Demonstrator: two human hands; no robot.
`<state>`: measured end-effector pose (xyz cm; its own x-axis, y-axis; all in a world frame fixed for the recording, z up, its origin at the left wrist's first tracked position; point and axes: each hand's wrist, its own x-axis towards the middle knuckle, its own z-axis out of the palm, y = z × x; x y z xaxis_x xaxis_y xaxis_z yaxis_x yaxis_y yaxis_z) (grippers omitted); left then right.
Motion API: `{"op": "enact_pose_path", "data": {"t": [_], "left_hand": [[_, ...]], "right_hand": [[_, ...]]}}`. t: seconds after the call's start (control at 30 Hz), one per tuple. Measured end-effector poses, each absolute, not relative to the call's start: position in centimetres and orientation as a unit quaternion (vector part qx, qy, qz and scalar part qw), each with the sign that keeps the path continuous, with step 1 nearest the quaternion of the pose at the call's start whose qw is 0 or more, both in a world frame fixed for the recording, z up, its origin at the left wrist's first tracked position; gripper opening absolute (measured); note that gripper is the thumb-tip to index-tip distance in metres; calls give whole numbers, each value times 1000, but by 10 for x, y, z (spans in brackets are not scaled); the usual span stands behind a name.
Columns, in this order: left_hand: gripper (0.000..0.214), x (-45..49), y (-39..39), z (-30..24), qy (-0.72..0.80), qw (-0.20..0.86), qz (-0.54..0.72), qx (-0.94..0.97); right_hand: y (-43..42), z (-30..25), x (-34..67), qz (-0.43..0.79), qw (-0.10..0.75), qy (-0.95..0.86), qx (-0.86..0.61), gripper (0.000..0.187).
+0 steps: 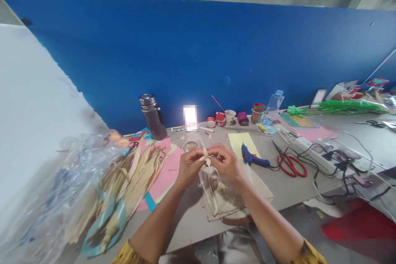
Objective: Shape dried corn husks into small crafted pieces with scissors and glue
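Note:
My left hand [189, 166] and my right hand [225, 162] meet above the grey table [287, 189], fingers pinched together on a pale dried leaf strip [206, 158] held between them. One end of the strip sticks up toward the back. Under my hands lies a clear plastic bag [220, 194] with pale material inside. To the left a pile of dried leaf strips [131, 177] rests on pink paper [167, 173]. A blue glue gun [252, 159] lies just right of my right hand.
Red-handled scissors [291, 165], a power strip with black cables [328, 159], a dark flask [152, 116], small paint pots [220, 119], a water bottle [272, 106] and green strips [346, 106] sit along the blue wall. Crumpled clear plastic [58, 181] lies at left.

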<state>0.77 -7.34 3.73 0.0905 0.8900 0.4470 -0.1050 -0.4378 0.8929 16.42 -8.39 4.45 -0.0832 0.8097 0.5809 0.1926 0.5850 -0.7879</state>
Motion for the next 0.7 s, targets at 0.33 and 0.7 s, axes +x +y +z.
{"op": "enact_pose_path", "data": {"t": [0.33, 0.7], "left_hand": [[11, 8, -72, 34, 381, 357, 599, 607], [9, 7, -72, 34, 346, 180, 593, 704]], "right_hand": [[-86, 40, 159, 295, 581, -631, -420, 13], [-83, 34, 155, 252, 597, -635, -420, 9]]}}
